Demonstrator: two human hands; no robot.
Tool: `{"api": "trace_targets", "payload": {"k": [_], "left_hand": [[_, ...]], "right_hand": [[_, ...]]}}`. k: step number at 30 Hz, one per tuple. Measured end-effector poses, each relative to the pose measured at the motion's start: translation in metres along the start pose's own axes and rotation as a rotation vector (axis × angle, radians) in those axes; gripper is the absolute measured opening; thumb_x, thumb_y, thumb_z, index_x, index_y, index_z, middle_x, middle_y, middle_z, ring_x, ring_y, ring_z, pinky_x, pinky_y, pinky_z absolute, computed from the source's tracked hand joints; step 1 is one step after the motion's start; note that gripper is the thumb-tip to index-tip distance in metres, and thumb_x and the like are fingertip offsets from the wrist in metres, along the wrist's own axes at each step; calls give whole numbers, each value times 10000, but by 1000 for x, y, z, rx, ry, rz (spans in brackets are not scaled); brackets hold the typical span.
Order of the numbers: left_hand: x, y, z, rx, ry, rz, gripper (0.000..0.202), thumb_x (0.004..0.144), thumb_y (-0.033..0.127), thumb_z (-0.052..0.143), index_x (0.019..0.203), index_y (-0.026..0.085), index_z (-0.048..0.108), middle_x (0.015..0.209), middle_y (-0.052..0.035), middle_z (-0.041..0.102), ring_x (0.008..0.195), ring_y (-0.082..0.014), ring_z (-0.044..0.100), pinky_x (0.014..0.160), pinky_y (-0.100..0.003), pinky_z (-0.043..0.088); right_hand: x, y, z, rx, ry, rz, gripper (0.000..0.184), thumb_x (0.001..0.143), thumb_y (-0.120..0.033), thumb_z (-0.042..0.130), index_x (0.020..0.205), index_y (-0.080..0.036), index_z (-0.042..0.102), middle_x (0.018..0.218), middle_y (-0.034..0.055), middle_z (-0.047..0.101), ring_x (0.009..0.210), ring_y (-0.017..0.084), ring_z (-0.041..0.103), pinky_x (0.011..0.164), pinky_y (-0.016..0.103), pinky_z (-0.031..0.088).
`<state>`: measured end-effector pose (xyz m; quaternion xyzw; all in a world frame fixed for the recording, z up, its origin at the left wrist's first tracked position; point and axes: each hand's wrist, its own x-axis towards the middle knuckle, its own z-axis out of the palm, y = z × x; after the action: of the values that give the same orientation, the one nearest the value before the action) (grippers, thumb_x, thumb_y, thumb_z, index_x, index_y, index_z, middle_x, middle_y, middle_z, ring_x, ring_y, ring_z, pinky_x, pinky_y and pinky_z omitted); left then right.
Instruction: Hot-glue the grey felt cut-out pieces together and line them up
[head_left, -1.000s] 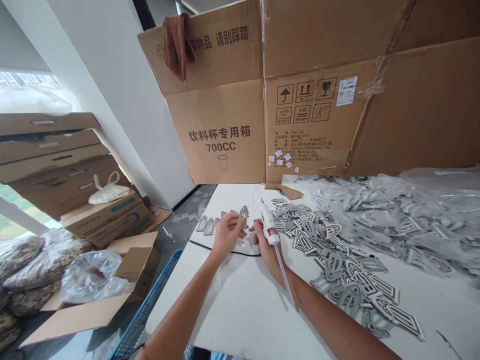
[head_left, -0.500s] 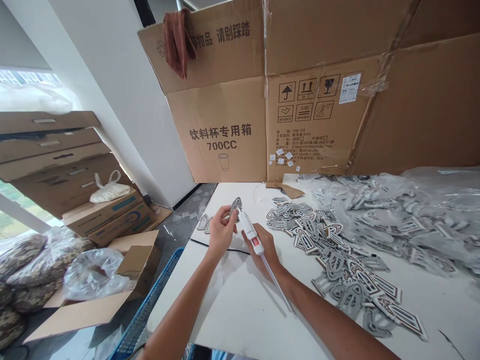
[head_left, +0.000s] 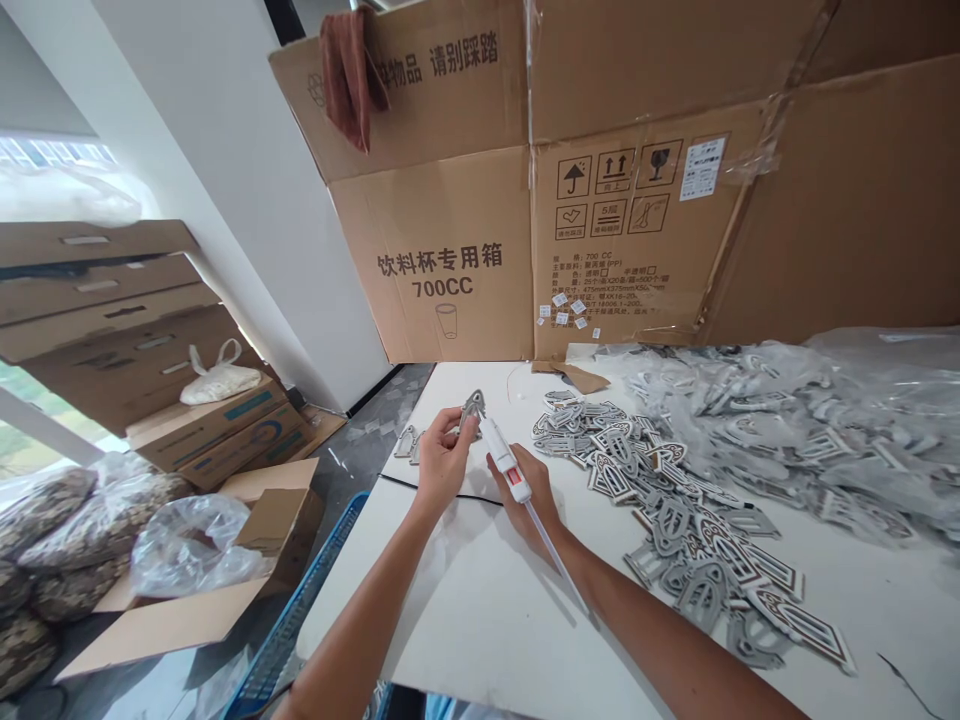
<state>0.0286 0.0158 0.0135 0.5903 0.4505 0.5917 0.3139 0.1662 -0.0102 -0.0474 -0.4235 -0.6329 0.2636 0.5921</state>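
My left hand pinches a small grey arch-shaped cutout and holds it up above the white table. My right hand grips a white glue gun with a red switch; its nozzle points at the cutout, and a clear glue stick trails back over my wrist. Behind my left hand a few more grey cutouts lie in a row near the table's left edge. A black cable runs across the table under my hands.
A heap of grey cutouts spreads right of my hands, with more in clear plastic bags behind. Big cardboard boxes wall the back. Left, on the floor: a blue crate, open cartons and bags.
My left hand lifted one cutout off the table. My right hand swung the glue gun left, so that its nozzle now points at the raised piece.
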Motion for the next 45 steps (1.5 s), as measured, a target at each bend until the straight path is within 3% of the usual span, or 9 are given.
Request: {"api": "trace_targets", "payload": {"k": [21,29,33,37,41,45], "left_hand": [[-1,4,0,-30,-24,15,330,908,498,748,1004,186,707,950,-56,752,627,-112,629,541,-221,495],[-1,0,1,10,12,55,298,929,481,723,1030,201,708,980,-47,757,711,-140,677,705,-276,568],[0,-2,-2,175,48,143,252,974,448,678,1063,217,720,893,-24,737,654,-128,612,615,-256,479],[1,1,-10,448,94,348,186,1021,366,627,1066,226,742,805,-5,711,585,-112,529,597,-258,426],[6,3,-21,647,78,583,192,1051,280,579,1120,234,752,892,-22,757,628,-113,594,629,-260,433],[11,1,-31,716,46,658,204,1048,244,580,1146,236,759,888,-36,771,725,-150,653,693,-273,452]], "right_hand": [[0,9,2,-54,34,-33,296,951,-250,551,712,-241,376,679,-59,422,586,125,429,573,263,302],[0,6,2,-76,32,-74,236,974,-249,541,756,-233,453,742,-33,490,652,149,497,622,278,334],[0,6,1,-48,20,-68,225,991,-287,542,776,-235,499,754,-18,524,666,164,515,629,289,356],[0,7,1,-29,6,-62,223,999,-318,539,793,-234,543,781,3,575,682,177,536,641,301,380],[0,8,1,-57,17,-43,272,1000,-342,537,754,-242,480,723,-19,511,642,171,492,618,297,354],[-1,9,2,-80,8,-35,275,992,-352,547,763,-244,440,728,-30,499,649,166,487,619,291,336]]}}
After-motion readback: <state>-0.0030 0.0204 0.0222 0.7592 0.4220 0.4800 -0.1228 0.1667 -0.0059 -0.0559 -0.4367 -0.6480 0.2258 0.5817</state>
